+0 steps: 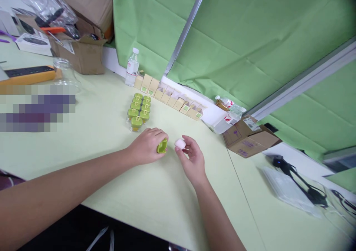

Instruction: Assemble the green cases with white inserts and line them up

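Observation:
My left hand (148,146) is closed around a small green lid (162,146), its hollow side turned to the right. Just across from it, my right hand (192,157) pinches a small white rounded piece (180,143) between thumb and fingers; what it is made of is hard to tell. The two held pieces are close but apart, above the pale table (155,191). Beyond my left hand stand several small clear jars with green lids (136,121), set in two rows.
Small cardboard boxes (167,95) line the wall beside an upright water bottle (132,67). More bottles (226,121) lie near a carton (249,136) at the right. Black cables (303,188) lie at far right. At the left are a glass jar (63,72) and a filled carton (89,56).

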`<act>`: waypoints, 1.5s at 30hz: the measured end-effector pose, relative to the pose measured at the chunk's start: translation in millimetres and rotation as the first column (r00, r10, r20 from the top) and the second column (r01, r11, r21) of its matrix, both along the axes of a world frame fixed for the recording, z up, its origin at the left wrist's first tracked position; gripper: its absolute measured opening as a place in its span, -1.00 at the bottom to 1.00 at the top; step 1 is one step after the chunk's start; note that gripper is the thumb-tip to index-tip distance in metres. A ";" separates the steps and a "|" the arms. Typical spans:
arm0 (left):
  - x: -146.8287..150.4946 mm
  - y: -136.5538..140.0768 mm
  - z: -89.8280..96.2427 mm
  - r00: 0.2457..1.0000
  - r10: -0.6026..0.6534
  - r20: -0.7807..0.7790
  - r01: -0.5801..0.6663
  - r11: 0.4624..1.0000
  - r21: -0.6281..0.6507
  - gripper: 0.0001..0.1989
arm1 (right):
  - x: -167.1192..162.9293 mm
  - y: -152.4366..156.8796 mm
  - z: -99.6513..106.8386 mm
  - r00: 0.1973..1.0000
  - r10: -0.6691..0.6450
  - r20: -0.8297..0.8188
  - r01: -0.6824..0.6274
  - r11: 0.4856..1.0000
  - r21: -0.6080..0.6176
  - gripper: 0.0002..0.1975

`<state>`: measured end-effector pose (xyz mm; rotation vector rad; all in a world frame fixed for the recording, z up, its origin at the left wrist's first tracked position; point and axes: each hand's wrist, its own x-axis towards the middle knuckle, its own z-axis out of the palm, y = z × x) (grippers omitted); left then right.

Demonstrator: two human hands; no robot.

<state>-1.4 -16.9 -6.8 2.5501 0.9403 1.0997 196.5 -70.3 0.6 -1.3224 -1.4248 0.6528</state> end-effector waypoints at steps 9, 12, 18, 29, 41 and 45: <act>0.4 1.3 -0.7 1.000 -0.005 -0.019 0.005 1.000 -0.019 -0.84 | -1.0 -4.0 15.4 0.847 0.038 -0.531 -0.197 0.949 -0.246 -0.74; 0.6 0.9 -0.4 1.000 -0.006 -0.025 0.006 1.000 -0.013 -0.84 | 1.0 -4.1 17.3 0.806 0.052 -0.590 -0.253 0.931 -0.263 -0.73; 0.9 0.4 0.7 1.000 -0.008 -0.030 0.008 1.000 -0.006 -0.88 | -10.0 -8.5 19.7 0.878 0.162 -0.451 -0.297 0.922 -0.248 -0.65; 1.5 -4.4 4.3 0.987 0.050 -0.152 -0.045 0.998 0.035 -0.80 | -29.0 -15.4 5.9 0.932 0.259 -0.253 -0.316 0.923 -0.218 -0.68; 3.4 -5.3 4.2 0.973 0.029 -0.229 -0.031 0.999 -0.006 -0.79 | -26.4 -17.8 13.3 0.978 0.205 -0.026 -0.206 0.957 -0.205 -0.76; 3.2 -6.8 5.0 0.969 0.014 -0.245 -0.019 1.000 -0.016 -0.83 | -26.4 -20.0 13.5 0.976 0.210 0.065 -0.194 0.963 -0.188 -0.78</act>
